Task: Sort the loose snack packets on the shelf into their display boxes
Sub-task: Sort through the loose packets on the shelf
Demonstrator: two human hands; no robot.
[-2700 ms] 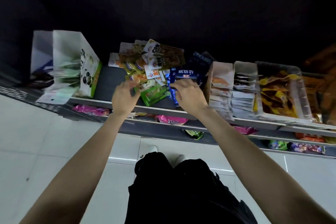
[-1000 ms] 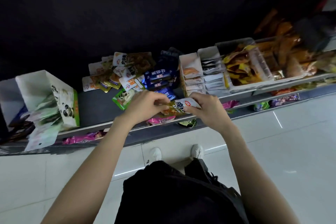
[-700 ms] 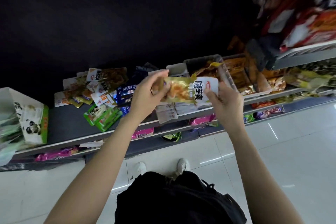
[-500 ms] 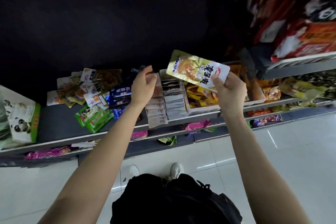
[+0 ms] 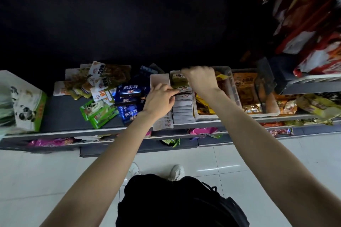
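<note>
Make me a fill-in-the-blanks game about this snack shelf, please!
1. Both hands, the left hand and the right hand, are over the box of ____ packets stacked in a row.
2. The loose packets with panda pictures are coloured ____.
3. The dark blue packets lie to the ____ of the green ones.
4. The pink packets sit on the shelf ____ the one being sorted.

Missing words: white; green; right; below
</note>
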